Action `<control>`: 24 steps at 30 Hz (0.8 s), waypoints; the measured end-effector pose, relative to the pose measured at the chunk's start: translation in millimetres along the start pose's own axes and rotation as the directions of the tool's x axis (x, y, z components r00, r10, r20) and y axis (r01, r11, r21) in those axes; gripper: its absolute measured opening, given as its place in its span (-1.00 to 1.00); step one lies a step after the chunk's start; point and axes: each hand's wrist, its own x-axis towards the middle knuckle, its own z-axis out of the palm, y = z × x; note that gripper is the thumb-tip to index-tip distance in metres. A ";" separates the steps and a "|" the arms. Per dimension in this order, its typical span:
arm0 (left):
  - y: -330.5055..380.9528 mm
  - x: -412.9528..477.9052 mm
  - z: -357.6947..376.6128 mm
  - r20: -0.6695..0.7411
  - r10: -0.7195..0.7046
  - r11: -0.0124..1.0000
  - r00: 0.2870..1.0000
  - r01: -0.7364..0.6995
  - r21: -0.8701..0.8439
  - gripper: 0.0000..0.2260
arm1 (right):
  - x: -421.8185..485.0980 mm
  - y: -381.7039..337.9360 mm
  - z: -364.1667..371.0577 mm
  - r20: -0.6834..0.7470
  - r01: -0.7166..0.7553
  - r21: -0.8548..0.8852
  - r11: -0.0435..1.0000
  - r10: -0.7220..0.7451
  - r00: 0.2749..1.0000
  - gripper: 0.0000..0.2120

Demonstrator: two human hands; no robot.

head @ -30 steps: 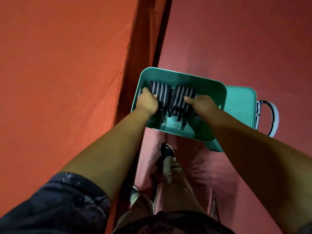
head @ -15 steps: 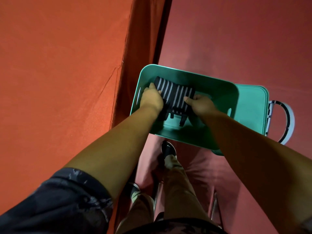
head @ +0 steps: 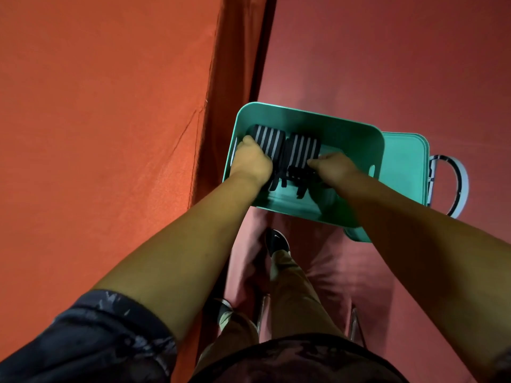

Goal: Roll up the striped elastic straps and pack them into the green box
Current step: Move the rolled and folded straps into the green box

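The green box (head: 356, 136) stands open on the red cloth. Two rolled black-and-white striped straps lie side by side on its floor. My left hand (head: 253, 161) grips the left roll (head: 269, 139) against the box's left wall. My right hand (head: 336, 168) holds the right roll (head: 304, 152) from its right side, thumb on the roll. Black buckle ends (head: 290, 181) stick out toward me between my hands.
The green lid (head: 402, 167) lies under the box to the right, with a white-and-black loop handle (head: 460, 183) past it. An orange cloth surface (head: 110, 134) rises at the left. My legs and a dark shoe (head: 276, 241) are below, beside metal chair legs.
Both hands stay in the box on the rolls. The two rolls, pressed close together half a second ago, now sit with a small gap between them. The view shifted slightly.
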 end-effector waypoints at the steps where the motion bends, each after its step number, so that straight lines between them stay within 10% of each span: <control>1: -0.2 -5.1 -3.9 -0.002 0.008 1.000 1.000 -0.008 -0.011 -0.68 | -3.6 0.4 -0.8 0.009 -0.014 0.006 1.000 0.014 1.000 -0.64; 24: -195.6 -160.8 -177.9 -0.029 -0.074 0.901 0.997 0.055 -0.431 -0.82 | -200.6 -144.5 147.2 0.270 0.263 -0.030 0.964 -0.246 0.931 -0.94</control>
